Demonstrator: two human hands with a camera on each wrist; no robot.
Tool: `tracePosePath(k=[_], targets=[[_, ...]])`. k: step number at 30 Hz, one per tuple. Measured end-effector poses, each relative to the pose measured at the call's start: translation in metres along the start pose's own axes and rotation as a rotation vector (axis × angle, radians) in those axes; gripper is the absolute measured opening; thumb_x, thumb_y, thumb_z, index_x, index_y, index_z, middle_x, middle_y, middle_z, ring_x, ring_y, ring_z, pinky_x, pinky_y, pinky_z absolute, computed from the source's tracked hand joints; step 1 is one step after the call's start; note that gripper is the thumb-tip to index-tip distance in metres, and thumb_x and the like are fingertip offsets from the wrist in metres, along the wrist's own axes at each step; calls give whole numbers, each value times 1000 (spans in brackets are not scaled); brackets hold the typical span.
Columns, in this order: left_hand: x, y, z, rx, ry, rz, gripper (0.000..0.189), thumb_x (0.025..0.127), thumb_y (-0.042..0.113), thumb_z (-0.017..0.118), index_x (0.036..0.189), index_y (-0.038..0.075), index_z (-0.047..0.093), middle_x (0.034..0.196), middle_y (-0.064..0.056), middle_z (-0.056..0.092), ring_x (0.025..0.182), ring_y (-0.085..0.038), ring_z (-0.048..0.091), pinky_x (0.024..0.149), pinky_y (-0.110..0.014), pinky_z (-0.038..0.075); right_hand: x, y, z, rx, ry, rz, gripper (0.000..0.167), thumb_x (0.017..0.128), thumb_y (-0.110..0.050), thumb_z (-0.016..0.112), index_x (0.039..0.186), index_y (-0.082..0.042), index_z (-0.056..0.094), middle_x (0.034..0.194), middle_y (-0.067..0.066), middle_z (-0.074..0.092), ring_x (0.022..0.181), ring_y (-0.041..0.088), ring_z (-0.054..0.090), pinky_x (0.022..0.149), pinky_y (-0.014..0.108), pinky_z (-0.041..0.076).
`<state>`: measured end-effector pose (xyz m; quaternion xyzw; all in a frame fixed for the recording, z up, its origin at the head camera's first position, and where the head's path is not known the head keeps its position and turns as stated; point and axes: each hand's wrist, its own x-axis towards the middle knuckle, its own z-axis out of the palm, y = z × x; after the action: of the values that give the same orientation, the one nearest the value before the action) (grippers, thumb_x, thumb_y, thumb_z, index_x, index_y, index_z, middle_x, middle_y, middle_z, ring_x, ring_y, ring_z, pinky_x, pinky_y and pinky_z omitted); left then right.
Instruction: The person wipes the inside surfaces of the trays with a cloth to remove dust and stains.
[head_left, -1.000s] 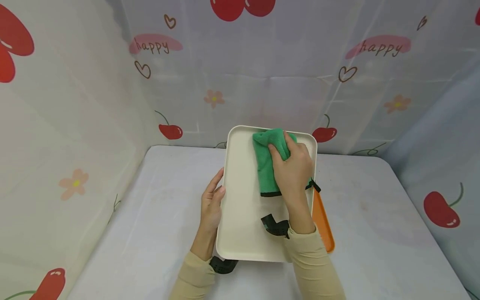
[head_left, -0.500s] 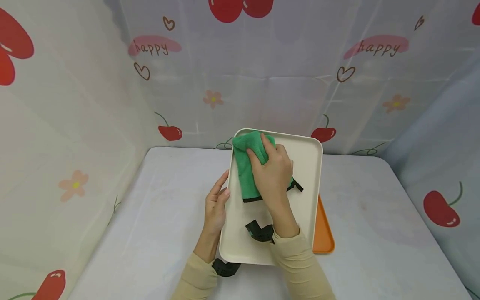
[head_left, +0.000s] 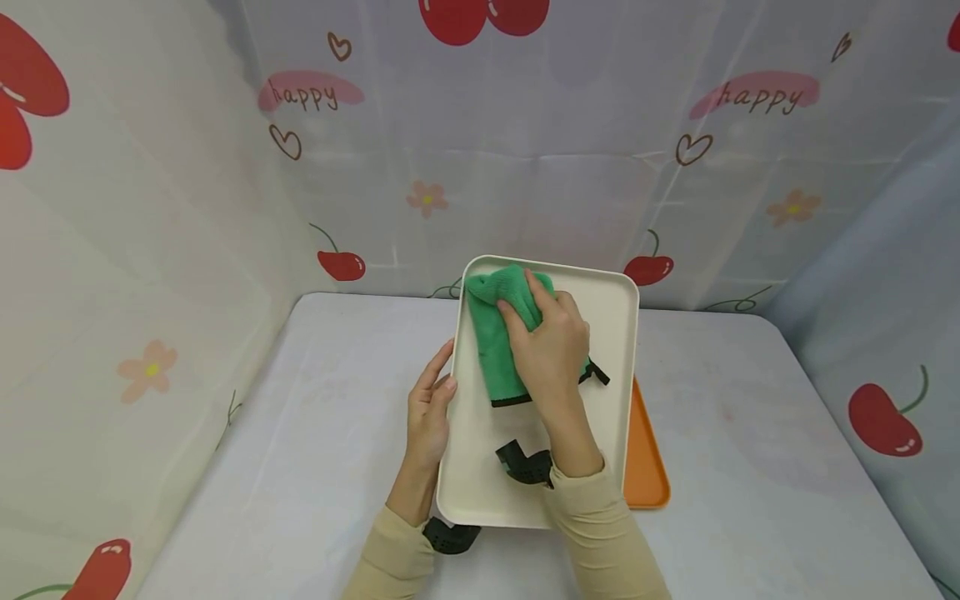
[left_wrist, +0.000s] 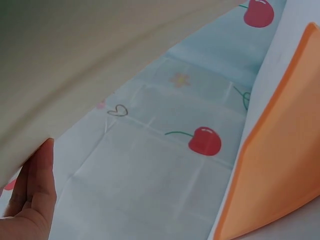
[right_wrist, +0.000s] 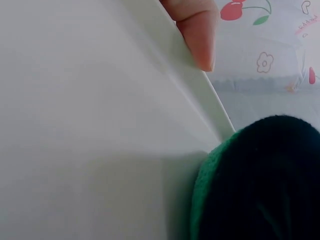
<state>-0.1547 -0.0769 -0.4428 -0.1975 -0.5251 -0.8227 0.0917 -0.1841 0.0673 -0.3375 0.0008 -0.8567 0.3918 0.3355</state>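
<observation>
Cloth [head_left: 496, 350] in right fingers [head_left: 540, 294], against tray [head_left: 483, 467]

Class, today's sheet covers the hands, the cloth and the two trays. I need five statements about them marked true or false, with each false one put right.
1. The right hand grips a green cloth. True.
2. In the head view, the cream tray hides part of the orange tray. True.
3. The left hand holds the orange tray. False: it holds the cream tray by its edge.
4. The cloth has a black edge. True.
5. The cream tray lies flat on the table. False: it is held up, and the left wrist view shows its underside.
</observation>
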Motion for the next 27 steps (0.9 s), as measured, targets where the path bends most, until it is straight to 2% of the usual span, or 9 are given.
tracePosePath(k=[7, 14, 19, 27], targets=[[1, 2, -2, -22, 37, -4, 45, 101, 7, 42, 145, 10, 46, 114, 4, 71, 97, -9, 69, 77, -25, 60, 2, 6, -8, 19, 11, 45, 50, 84, -28, 77, 128, -9, 65, 94, 22, 65, 81, 34, 62, 65, 47, 48], [2, 4, -5, -53, 54, 10, 45, 101, 4, 42, 144, 14, 49, 112, 5, 72, 95, -8, 70, 75, -24, 60, 4, 18, -16, 34, 14, 142, 50, 86, -28, 76, 131, -11, 64, 101, 22, 66, 91, 35, 62, 73, 47, 48], [3, 7, -7, -68, 44, 22, 45, 100, 4, 42, 145, 12, 47, 112, 5, 72, 94, -8, 70, 75, -25, 60, 6, 27, -23, 64, 27, 198, 48, 86, -26, 75, 131, -11, 64, 107, 23, 67, 95, 36, 61, 77, 48, 48], [4, 8, -8, -74, 42, 46, 46, 99, 2, 42, 143, 13, 50, 112, 4, 72, 93, -9, 71, 74, -25, 60, 11, 40, -36, 5, 34, 284, 44, 91, -30, 69, 131, -13, 64, 116, 21, 67, 101, 37, 60, 83, 53, 47]])
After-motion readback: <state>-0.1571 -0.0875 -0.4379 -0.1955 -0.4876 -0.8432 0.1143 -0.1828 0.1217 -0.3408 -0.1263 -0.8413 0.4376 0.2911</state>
